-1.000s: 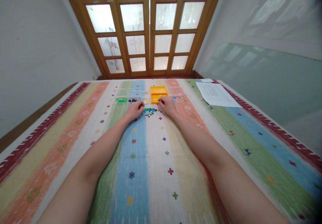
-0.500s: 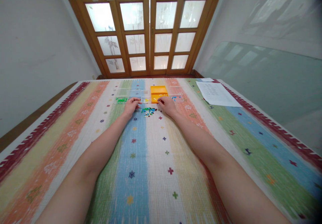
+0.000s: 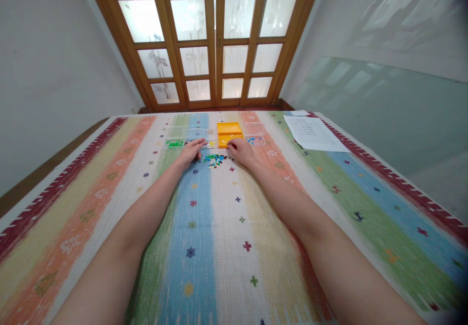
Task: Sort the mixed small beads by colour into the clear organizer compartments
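A small pile of mixed blue, green, white and dark pieces (image 3: 215, 160) lies on the striped tablecloth between my hands. My left hand (image 3: 191, 153) is at the pile's left, its fingers stretched out in front of a clear compartment box. My right hand (image 3: 241, 151) hovers by the front edge of an open yellow box (image 3: 229, 129), fingers curled together; whatever they may hold is too small to make out. White pieces show inside the yellow box. Green pieces (image 3: 175, 143) fill a clear box on the left, and blue pieces (image 3: 252, 141) lie in another on the right.
Yellow pieces (image 3: 212, 143) sit in a clear compartment left of the yellow box. A printed sheet of paper (image 3: 312, 132) lies at the far right of the table. Wooden doors with glass panes (image 3: 215, 47) stand beyond the far edge.
The fingers of my left hand have straightened out a little. My right hand stays by the yellow box with its fingers curled. The view has tilted slightly.
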`<state>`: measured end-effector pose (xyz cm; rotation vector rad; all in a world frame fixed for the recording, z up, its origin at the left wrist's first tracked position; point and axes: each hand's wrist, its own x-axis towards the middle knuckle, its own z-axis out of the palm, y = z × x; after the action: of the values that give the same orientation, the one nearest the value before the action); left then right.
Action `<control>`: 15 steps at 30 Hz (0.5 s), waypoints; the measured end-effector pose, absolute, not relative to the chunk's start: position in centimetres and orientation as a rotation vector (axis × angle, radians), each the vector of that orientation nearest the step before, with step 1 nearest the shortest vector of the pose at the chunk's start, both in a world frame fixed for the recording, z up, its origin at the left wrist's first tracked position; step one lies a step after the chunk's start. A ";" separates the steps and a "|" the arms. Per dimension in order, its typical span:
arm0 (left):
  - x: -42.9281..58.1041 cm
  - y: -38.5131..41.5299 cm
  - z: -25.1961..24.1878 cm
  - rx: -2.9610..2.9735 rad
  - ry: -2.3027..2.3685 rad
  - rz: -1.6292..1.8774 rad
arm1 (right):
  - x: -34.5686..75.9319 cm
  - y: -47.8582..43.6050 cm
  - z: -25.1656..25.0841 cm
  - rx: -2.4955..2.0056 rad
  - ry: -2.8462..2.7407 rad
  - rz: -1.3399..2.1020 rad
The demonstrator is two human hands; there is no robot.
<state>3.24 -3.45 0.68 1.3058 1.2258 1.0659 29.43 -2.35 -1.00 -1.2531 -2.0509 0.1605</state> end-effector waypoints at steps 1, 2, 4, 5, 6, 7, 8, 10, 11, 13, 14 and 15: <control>3.2 -3.5 0.7 1.325 1.218 1.068 | 29.4 -2.4 -1.0 -1.254 -2.051 0.162; 3.2 -3.6 0.7 1.343 1.211 1.068 | 29.4 -2.4 -1.0 -1.254 -2.051 0.166; 3.3 -3.7 0.7 1.371 1.207 1.057 | 29.4 -2.4 -0.9 -1.257 -2.054 0.178; 3.3 -3.7 0.7 1.381 1.214 1.048 | 29.4 -2.5 -0.9 -1.258 -2.056 0.182; 3.4 -3.8 0.8 1.389 1.227 1.040 | 29.4 -2.5 -0.9 -1.258 -2.058 0.183; 3.5 -3.8 0.8 1.398 1.242 1.033 | 29.4 -2.6 -0.8 -1.259 -2.058 0.183; 3.5 -3.8 0.8 1.408 1.258 1.029 | 29.4 -2.6 -0.8 -1.259 -2.058 0.183; 3.7 -3.9 0.9 1.430 1.289 1.034 | 29.4 -2.7 -0.8 -1.262 -2.058 0.184; 3.7 -3.9 0.9 1.441 1.304 1.037 | 29.4 -2.6 -0.8 -1.264 -2.060 0.186; 3.8 -4.0 0.8 1.462 1.330 1.038 | 29.4 -2.6 -0.8 -1.261 -2.064 0.185; 3.8 -4.0 0.8 1.475 1.335 1.036 | 29.4 -2.6 -0.8 -1.257 -2.067 0.182; 3.8 -4.0 0.7 1.494 1.334 1.035 | 29.4 -2.5 -0.9 -1.253 -2.070 0.178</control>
<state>3.82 -4.05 0.72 1.4941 1.3344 1.0351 29.37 -2.53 -0.86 -1.2528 -2.0699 0.1778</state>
